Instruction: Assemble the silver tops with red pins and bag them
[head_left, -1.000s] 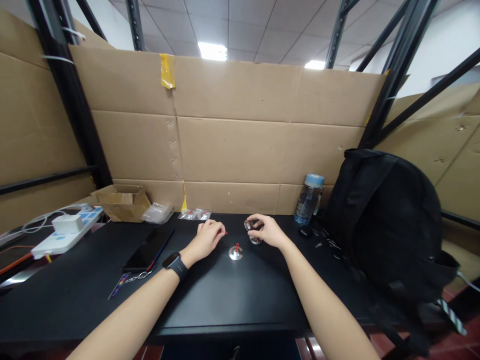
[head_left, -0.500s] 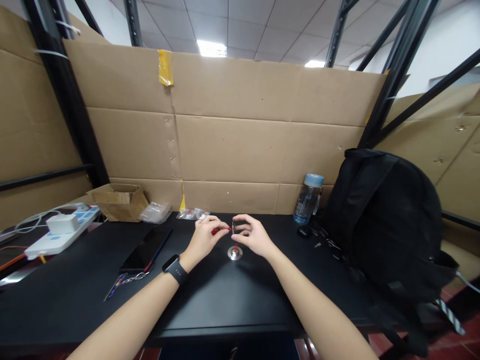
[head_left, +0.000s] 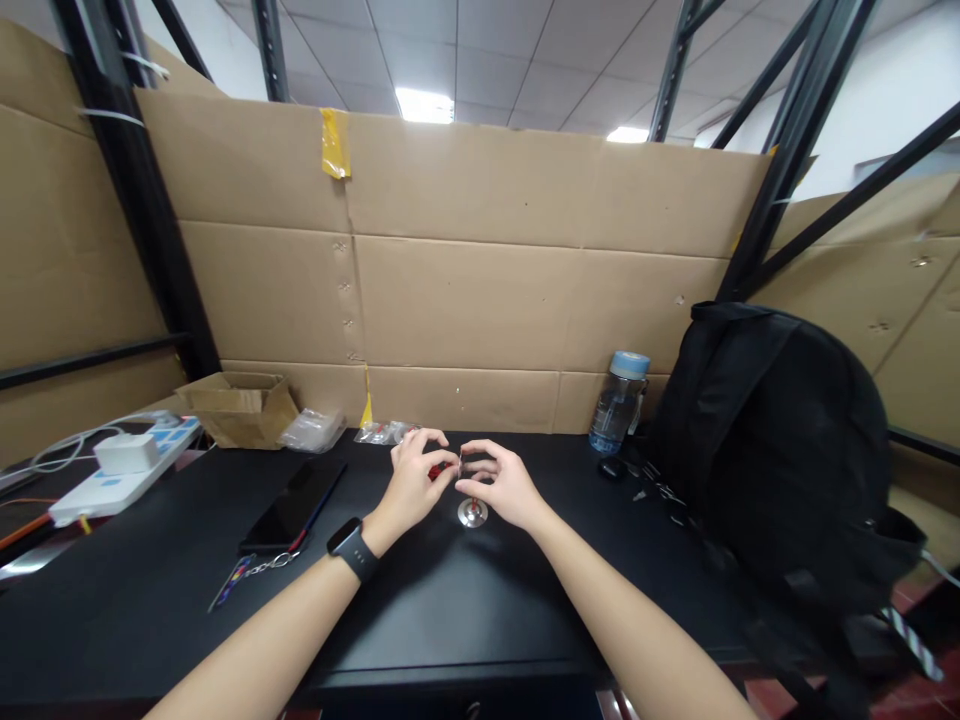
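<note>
My left hand (head_left: 411, 484) is closed in a pinch on a small red piece (head_left: 437, 470), which looks like cord or tassel and is mostly covered by the fingers. Close beside it, my right hand (head_left: 506, 484) grips a thin metal disc (head_left: 460, 464) by its rim, between thumb and fingertips. The disc is seen edge-on, facing the left hand. Below the right hand, a shiny round metal disc (head_left: 472, 514) with a raised middle and a red cord lies on the black table (head_left: 450, 600); it resembles a finger cymbal.
On the left lie a phone (head_left: 294, 505) with a keychain, a white power strip (head_left: 124, 475), an open cardboard box (head_left: 244, 410) and clear plastic bags (head_left: 313, 430). At right stand a water bottle (head_left: 619, 402), a black mouse (head_left: 611, 467) and a black backpack (head_left: 780, 470). Cardboard walls the back.
My hands have drawn slightly closer together, so the held disc now sits nearer the left fingertips. The view has shifted slightly. The disc on the table has stayed in place.
</note>
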